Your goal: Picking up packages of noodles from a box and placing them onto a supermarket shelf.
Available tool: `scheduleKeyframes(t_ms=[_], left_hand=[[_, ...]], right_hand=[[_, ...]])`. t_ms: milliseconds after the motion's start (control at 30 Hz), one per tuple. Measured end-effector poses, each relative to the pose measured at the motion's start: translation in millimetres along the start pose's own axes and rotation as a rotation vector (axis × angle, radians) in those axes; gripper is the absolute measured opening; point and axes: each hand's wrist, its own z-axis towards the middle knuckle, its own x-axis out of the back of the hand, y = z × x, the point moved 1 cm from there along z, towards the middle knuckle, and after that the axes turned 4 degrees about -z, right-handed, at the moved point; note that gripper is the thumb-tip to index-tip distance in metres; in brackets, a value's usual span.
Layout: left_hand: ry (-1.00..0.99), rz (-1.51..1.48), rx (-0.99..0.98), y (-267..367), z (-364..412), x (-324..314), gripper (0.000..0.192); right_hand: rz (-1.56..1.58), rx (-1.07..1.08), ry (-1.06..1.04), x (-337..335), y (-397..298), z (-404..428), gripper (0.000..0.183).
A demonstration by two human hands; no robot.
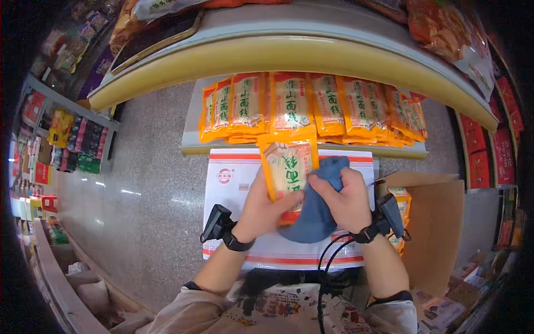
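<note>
My left hand [263, 205] grips an orange-edged plastic packet of dried noodles [290, 167], holding it over a white carton with red stripes [233, 200]. Close beside it, my right hand [344, 198] has hold of a blue cloth [311, 217], with the thumb near the packet's right edge. The cloth hangs behind and below the packet. Beyond the carton, similar noodle packets [290, 102] lie in a row of overlapping piles on a low shelf [200, 148]. Both wrists wear black straps with devices.
An upper shelf with a yellow front edge [292, 52] juts over the packets. An opened cardboard box [434, 234] holding more noodle packets [400, 204] stands at my right. Black cables hang by my right wrist. Stocked shelves [79, 142] line the left, and red boxes [477, 146] the right.
</note>
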Motion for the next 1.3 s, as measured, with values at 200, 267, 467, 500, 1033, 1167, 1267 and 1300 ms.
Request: scheduleKeyframes(t_ms=[200,267,467,500,1033,1167,1267,1300], left_hand=[[-0.004,-0.041,0.001,-2,0,-3,0.061],[-0.059,0.009,0.006,-1,-2,-5,0.059],[-0.301,0.175,0.245,2,-5,3,0.058],[-0.343,0.224,0.166,-2,-4,4,0.058],[-0.351,0.21,0.144,-4,-1,4,0.053],[-0.291,0.245,0.359,12,3,5,0.054],[-0.248,0.048,0.277,12,5,14,0.047],[-0.229,-0.027,0.285,12,6,19,0.047]], right_hand=[[0.055,-0.023,0.036,1,2,0,0.019],[0.06,-0.042,0.054,3,0,0,0.019],[0.112,-0.102,0.103,11,-2,5,0.019],[0.149,-0.131,0.101,13,-5,5,0.018],[0.131,-0.055,0.043,10,0,6,0.021],[0.102,-0.173,0.007,16,2,5,0.022],[-0.069,-0.069,0.082,18,12,7,0.023],[-0.02,-0.077,0.109,17,14,7,0.023]])
